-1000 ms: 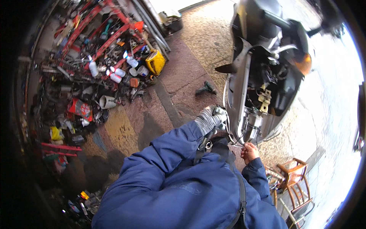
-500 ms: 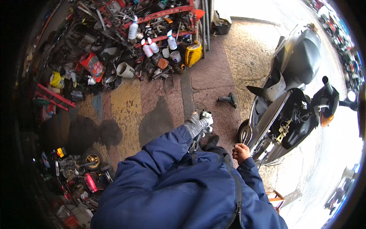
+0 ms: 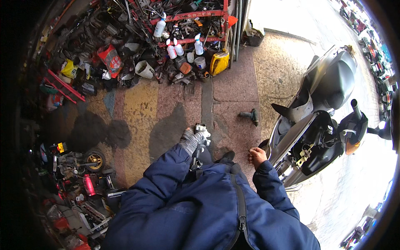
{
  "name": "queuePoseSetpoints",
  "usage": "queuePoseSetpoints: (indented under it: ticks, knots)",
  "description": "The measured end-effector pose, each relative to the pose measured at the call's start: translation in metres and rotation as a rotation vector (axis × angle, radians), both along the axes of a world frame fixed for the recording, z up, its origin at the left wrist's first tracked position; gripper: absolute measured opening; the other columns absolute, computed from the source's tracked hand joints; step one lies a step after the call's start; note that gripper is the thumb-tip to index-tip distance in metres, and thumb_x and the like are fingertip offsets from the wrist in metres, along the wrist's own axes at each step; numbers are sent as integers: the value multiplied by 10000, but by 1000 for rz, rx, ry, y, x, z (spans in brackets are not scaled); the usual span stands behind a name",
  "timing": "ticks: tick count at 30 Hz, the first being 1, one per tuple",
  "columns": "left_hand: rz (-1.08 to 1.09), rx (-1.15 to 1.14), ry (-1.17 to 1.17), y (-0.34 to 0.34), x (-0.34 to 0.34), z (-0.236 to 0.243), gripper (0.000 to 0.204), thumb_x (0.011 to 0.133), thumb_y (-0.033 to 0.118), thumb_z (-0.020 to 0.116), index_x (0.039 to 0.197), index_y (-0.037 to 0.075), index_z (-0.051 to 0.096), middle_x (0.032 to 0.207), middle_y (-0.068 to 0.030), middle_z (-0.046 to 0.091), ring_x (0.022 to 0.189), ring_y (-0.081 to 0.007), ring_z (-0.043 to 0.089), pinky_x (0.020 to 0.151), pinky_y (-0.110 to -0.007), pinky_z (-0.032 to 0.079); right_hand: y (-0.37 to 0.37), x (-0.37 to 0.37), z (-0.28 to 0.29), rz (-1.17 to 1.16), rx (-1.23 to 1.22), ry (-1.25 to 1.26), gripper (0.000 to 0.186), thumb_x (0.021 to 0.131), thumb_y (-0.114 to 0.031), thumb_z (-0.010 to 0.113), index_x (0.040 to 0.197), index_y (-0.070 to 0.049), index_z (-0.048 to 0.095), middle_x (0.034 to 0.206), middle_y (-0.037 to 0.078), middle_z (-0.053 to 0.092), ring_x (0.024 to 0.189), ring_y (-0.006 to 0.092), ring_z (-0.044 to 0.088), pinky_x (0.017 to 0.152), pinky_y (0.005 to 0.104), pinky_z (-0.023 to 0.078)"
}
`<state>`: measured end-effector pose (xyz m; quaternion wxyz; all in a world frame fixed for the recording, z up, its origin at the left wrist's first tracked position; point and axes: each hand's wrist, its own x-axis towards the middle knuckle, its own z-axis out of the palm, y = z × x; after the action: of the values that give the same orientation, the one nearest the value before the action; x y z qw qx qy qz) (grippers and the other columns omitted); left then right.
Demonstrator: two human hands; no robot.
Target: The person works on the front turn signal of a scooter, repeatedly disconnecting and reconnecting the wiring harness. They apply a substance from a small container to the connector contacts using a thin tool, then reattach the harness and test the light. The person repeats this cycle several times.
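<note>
My left hand (image 3: pixel 189 140), in a grey knit glove, is closed around a silvery metal part (image 3: pixel 201 131) with a darker end; its kind I cannot make out. It is held in front of my body over the floor. My bare right hand (image 3: pixel 257 156) has its fingers curled in a pinch, and whatever may be between them is too small to see. It is beside the lower body of a grey scooter (image 3: pixel 298 133), whose front panelling is off, baring metal parts and wiring. A dark cordless drill (image 3: pixel 250 116) lies on the floor beyond my hands.
Ahead stands a red rack (image 3: pixel 189 16) crowded with tools and spray bottles. A yellow jerrycan (image 3: pixel 219 62) and a white bucket (image 3: pixel 144 69) stand below it. At left lies a partly dismantled motorbike (image 3: pixel 89 162) among loose parts. Dark stains mark the floor.
The view has shifted a little. My left hand has moved left with the metal part still in it. My right hand has moved slightly forward, its fingers still curled.
</note>
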<state>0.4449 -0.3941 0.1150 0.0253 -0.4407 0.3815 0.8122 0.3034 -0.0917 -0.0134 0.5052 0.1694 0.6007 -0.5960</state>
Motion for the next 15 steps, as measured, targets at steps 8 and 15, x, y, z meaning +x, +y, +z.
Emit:
queuePoseSetpoints:
  ticks: [8, 15]
  knots:
    - [-47, 58, -9, -60, -10, -11, 196, 780, 103, 706, 924, 73, 577, 815, -123, 659, 558, -212, 617, 394, -349, 486, -40, -14, 9, 10, 72, 30, 117, 869, -124, 587, 913, -37, 522, 658, 76, 524, 489, 168, 500, 417, 297, 401]
    - [11, 21, 39, -157, -18, -18, 176, 803, 109, 690, 931, 76, 574, 842, -135, 659, 594, -218, 625, 399, -346, 486, -129, -25, 17, 99, 232, 103, 136, 862, -147, 603, 919, -48, 530, 653, 52, 523, 482, 145, 490, 383, 283, 372]
